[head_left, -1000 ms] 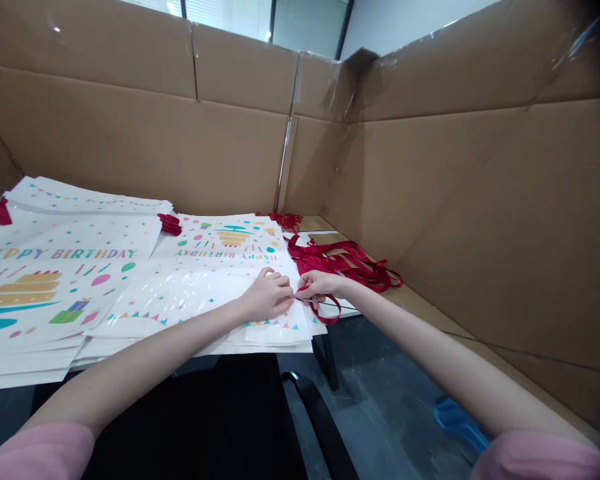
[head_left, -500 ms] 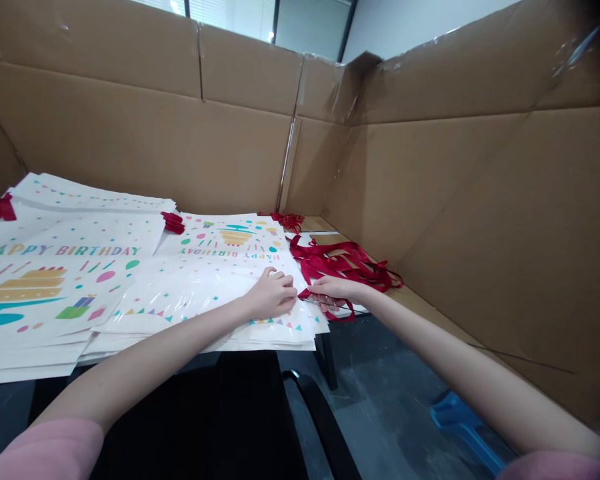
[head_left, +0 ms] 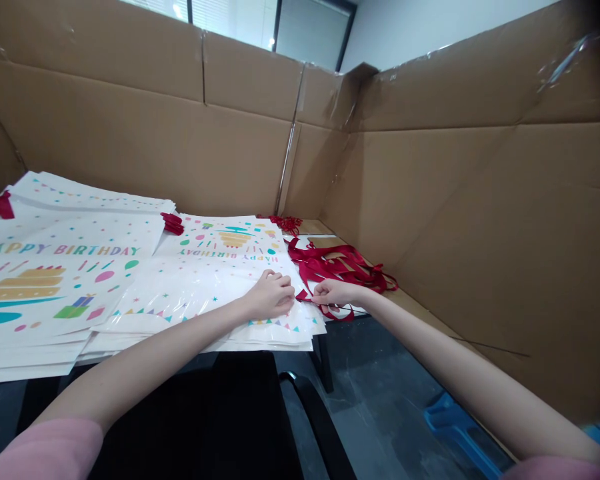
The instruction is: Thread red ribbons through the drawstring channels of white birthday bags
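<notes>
Left hand: we see our left hand (head_left: 273,294) curled, knuckles up, pressing on the right edge of the nearest birthday bag (head_left: 215,280); its fingertips pinch at that edge, though we cannot tell exactly what they grip.
Right hand: our right hand (head_left: 333,292) is closed on a red ribbon (head_left: 337,312), just beside the left hand, the two nearly touching at the bag's edge.
Ribbon in hand: one strand, looping out below the right hand and over the front edge of the tabletop (head_left: 320,225).
Loose ribbons: one tangled pile of red ribbons (head_left: 343,263) lies directly behind the right hand; we cannot count the strands in it.
Small red bundles: we count three more, one at the back corner (head_left: 285,220), one between the two stacks (head_left: 171,223), one at the far left (head_left: 1,205).
Bag stacks: two stacks of flat white bags; the nearer one under our hands, printed upside down to us, and a bigger one to the left (head_left: 55,267) reading HAPPY BIRTHDAY. The sheets per stack are too many to count.
Cardboard: brown cardboard walls (head_left: 455,200) enclose the tabletop at the back and right.
Floor: one blue object (head_left: 455,430) lies below our right arm.
</notes>
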`<state>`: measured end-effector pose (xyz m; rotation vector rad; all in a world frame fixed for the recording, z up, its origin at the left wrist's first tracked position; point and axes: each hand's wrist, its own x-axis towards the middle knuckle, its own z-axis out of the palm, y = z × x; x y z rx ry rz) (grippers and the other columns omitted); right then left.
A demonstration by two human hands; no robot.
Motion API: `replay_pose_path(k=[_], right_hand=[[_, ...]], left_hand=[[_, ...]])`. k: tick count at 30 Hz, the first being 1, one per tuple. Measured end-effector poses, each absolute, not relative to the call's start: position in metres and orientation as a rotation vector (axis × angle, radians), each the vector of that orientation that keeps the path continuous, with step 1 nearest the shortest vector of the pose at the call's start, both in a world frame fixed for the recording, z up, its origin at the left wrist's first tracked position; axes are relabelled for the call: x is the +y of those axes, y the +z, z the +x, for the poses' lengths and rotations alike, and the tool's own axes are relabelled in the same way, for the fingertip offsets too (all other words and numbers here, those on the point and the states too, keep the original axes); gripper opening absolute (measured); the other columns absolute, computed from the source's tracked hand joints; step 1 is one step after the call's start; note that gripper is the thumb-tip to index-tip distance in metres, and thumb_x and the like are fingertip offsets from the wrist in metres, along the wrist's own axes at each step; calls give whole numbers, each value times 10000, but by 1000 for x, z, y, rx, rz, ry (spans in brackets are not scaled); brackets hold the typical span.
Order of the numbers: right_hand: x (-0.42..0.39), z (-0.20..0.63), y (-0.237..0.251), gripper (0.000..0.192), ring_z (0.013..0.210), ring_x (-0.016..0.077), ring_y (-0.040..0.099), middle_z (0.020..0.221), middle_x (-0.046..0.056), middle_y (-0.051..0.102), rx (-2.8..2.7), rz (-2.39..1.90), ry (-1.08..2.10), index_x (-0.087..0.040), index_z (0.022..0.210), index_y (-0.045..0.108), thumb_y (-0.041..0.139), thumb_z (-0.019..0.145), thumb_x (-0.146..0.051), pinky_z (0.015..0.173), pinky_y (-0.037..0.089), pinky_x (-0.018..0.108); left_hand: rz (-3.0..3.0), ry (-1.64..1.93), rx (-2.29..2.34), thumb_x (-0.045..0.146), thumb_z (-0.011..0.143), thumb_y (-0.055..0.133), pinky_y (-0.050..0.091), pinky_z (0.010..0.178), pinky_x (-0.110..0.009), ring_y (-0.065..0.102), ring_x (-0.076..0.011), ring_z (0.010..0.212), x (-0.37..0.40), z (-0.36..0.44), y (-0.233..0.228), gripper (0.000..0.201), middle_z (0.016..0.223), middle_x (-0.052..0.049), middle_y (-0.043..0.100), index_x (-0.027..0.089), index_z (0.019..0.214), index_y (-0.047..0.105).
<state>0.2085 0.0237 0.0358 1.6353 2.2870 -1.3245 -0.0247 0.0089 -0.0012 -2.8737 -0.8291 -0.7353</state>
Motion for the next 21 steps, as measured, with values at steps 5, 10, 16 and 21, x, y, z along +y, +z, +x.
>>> replay_pose_path(k=[5,10,16,21], right_hand=[[29,204,29,448,427,59,393,576,11,597,2341,1613,-1271,-156,650,510,611,680,-592,425,274,208],[34,192,27,471,432,66,387,529,-4,561,2386,1593,-1228,-154,642,516,593,673,-618,447,301,215],[36,178,30,469,423,72,441,528,-2,554,2363,1588,-1231,-158,626,491,605,670,-611,461,339,219],[32,179,39,507,446,86,504,594,18,595,2258,1600,-1239,-165,634,466,597,667,-653,410,285,206]], left_hand=[[-2907,-748,-878,292,841,516,321,874,-355,527,-196,914,9,-25,-1,165,965,-43,596,213,959,599],[-2919,-697,-944,415,868,470,302,976,-371,485,-229,1120,13,-25,-4,392,1199,-78,562,213,1198,533],[-3060,-253,-1044,608,917,177,52,1127,-483,145,-254,1416,21,-22,-6,693,1542,-98,199,196,1473,209],[-3097,-45,-1073,630,907,99,5,1128,-514,29,-254,1434,19,-20,1,730,1562,-71,64,201,1497,118]])
